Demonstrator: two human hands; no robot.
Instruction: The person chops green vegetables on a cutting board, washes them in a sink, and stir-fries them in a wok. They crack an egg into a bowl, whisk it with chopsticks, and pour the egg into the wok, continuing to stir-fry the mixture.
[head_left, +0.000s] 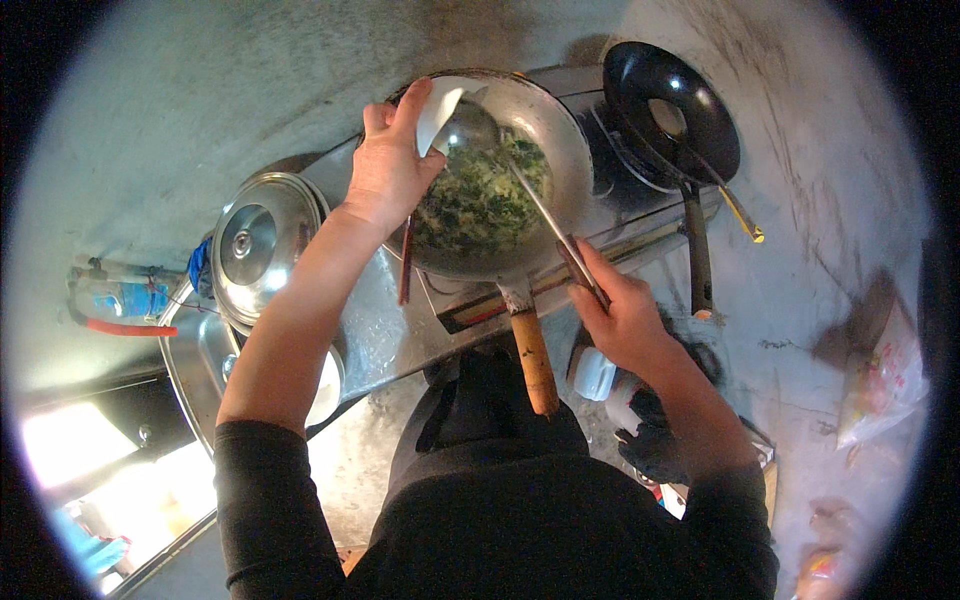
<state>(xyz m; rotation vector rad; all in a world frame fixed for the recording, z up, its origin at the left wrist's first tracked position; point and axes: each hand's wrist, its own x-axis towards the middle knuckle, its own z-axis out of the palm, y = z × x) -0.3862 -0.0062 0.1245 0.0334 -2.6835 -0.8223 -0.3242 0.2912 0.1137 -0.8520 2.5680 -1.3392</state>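
Note:
A large metal wok (555, 120) holds chopped leafy greens (487, 202) in liquid. Its wooden handle (532, 360) points towards my body. My left hand (394, 154) grips a white bowl (437, 112), tilted over the left part of the wok. In my right hand (619, 307) is the handle of a metal ladle (536, 199). The ladle's round head lies beside the bowl, above the greens; I cannot tell whether it touches the bowl. A thin reddish-brown stick (406, 262), perhaps a chopstick, shows at the wok's left edge, below my left wrist.
Right of the wok, a black frying pan (671, 105) leans by the wall, with a yellow-ended utensil (742, 214) across it. A domed metal lid (259, 240) sits left, above a sink (184, 375). A plastic bag (885, 382) hangs at far right.

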